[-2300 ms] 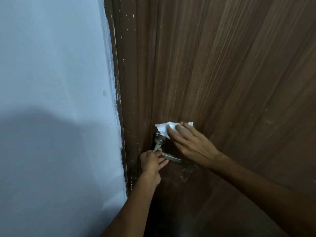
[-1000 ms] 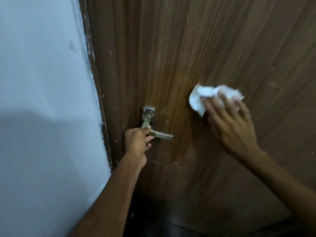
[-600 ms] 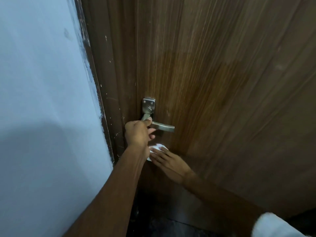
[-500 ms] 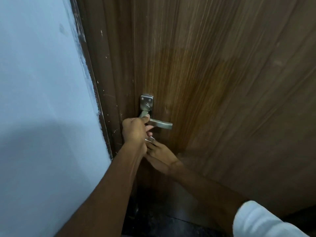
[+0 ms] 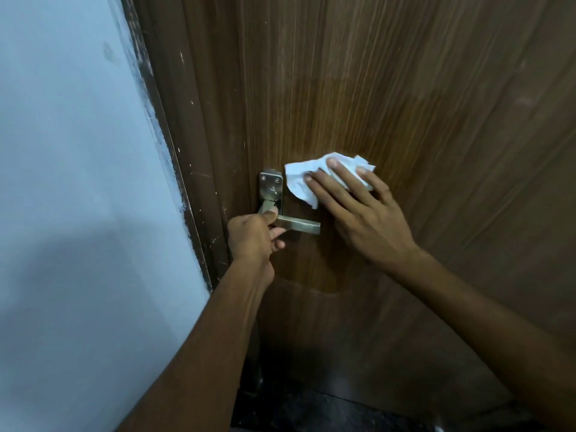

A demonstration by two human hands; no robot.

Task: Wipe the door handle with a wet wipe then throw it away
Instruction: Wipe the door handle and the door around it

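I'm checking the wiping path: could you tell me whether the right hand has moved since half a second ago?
Yes. The right hand with the wet wipe was below the door handle then; now it presses the door to the upper right of the handle, beside the metal plate.

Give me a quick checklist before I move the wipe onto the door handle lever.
1. Wet wipe under right hand: ok, fingers flat on it.
2. Left hand steadying the door handle: ok, gripping near the pivot.
3. Free end of lever uncovered: ok.
4. Wipe on the handle: not ok, it lies on the door beside the backplate.
5. Wipe wet enough: cannot tell.
6. Bin nearby: cannot tell, none in view.
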